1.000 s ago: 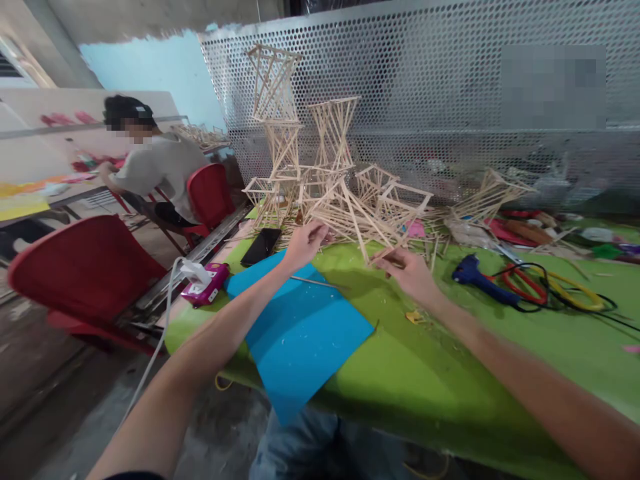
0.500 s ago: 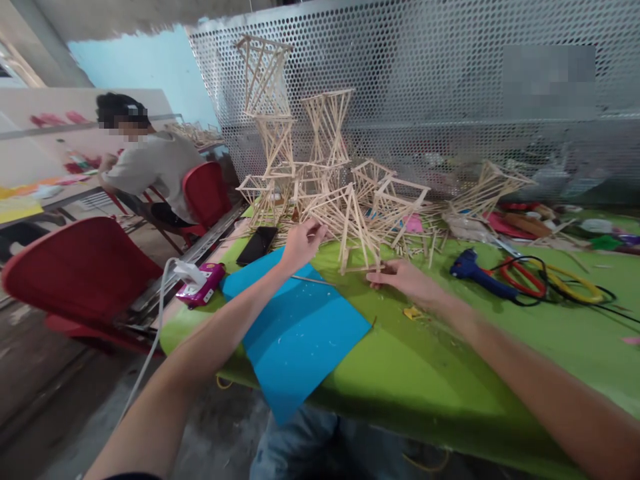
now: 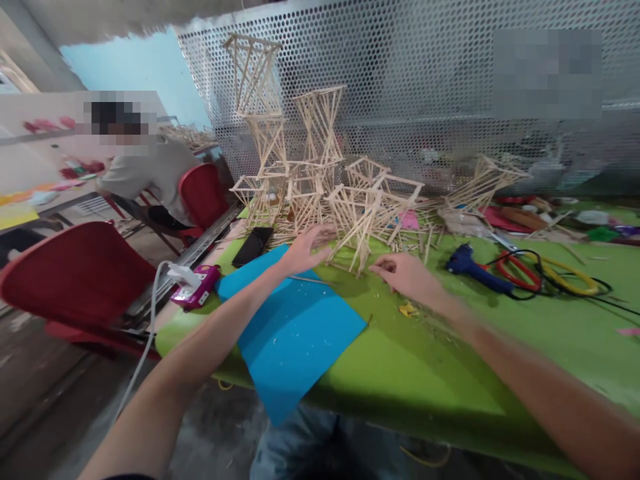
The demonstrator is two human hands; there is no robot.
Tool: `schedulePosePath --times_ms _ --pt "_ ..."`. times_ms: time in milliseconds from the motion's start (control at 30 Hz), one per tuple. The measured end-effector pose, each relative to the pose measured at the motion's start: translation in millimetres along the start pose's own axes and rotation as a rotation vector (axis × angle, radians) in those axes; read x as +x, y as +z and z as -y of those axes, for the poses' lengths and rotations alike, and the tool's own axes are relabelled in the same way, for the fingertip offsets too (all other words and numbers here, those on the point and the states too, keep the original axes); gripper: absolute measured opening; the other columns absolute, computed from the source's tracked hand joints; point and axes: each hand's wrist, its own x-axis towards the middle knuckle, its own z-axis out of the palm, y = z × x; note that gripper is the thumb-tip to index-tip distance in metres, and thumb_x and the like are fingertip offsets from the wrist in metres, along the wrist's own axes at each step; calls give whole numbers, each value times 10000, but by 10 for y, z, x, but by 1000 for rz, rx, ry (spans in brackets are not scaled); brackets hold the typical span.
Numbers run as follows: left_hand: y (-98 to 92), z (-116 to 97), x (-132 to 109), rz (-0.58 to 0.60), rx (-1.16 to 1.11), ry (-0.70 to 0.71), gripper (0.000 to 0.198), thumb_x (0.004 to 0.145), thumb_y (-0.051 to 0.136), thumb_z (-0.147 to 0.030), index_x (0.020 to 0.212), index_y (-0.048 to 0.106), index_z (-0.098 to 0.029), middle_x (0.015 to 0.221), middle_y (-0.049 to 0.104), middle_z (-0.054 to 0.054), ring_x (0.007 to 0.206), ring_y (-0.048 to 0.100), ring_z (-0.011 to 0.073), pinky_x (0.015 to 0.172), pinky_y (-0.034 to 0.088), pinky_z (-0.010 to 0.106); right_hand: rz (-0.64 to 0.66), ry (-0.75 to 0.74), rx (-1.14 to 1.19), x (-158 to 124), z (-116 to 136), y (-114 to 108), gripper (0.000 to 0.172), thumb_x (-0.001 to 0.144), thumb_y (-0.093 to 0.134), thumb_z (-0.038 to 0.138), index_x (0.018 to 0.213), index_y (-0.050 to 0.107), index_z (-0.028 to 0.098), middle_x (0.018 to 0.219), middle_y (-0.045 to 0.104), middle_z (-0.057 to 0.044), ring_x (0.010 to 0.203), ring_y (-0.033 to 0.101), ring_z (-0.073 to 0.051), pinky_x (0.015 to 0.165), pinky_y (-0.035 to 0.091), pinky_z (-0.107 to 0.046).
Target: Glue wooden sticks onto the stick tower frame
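A small twisted frame of thin wooden sticks (image 3: 367,223) stands on the green tabletop between my hands. My left hand (image 3: 309,248) is at its left side with fingers apart, holding nothing; whether the fingertips touch the sticks I cannot tell. To the frame's right, my right hand (image 3: 403,272) has its thumb and fingers curled together, a little apart from the nearest corner, and no stick shows in them. A loose stick (image 3: 310,280) lies on the blue sheet (image 3: 300,333) below my left hand. Behind the frame stand more stick frames, some stacked into a tall tower (image 3: 255,80).
At right lie a blue glue gun (image 3: 475,270) and scissors with red and yellow loops (image 3: 565,273). A black phone (image 3: 253,247) and a purple power socket (image 3: 197,287) lie at left. Another person (image 3: 150,173) sits beyond the red chairs (image 3: 75,287). A perforated metal screen (image 3: 400,67) backs the table.
The small stick frame has turned and its base has shifted. My right hand has let go of its lower corner and drawn slightly right. My left fingers have spread from a pinch.
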Motion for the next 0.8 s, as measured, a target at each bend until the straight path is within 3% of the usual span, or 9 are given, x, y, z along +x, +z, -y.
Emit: schedulePosePath --times_ms 100,233,400,567,800 --pt "-62 1 -38 113 155 -65 502 995 579 -598 1388 570 -287 1484 617 96 1320 635 287 1092 586 435 -118 -73 -211 0 -50 -177 343 997 545 442 1029 808 225 864 802 -58 650 689 -206 673 519 -345" --pt "-67 -1 -16 281 327 -157 599 963 577 -687 1409 585 -287 1445 649 78 1281 632 295 1057 554 416 -218 -41 -405 -22 -250 -544 374 1000 522 461 1160 812 288 1042 819 -62 817 710 -247 689 470 -344" --pt "38 61 44 284 406 -180 613 953 559 -708 1319 672 -230 1329 711 102 1179 666 283 928 552 354 -348 84 -426 -57 -633 -890 402 925 604 589 1110 819 305 897 805 -54 700 669 -231 629 407 -324" --pt "97 128 49 242 301 -98 493 962 572 -662 1134 739 -230 1127 743 93 984 689 243 823 541 349 -332 72 -391 -28 -829 -922 456 919 581 608 1104 818 266 881 802 -81 708 668 -241 647 413 -337" --pt "125 114 42 233 192 -125 508 885 636 -751 826 668 -248 891 681 84 800 653 250 730 552 416 -276 99 -390 16 -762 -795 495 903 542 672 1077 812 295 831 794 -75 712 659 -282 627 410 -388"
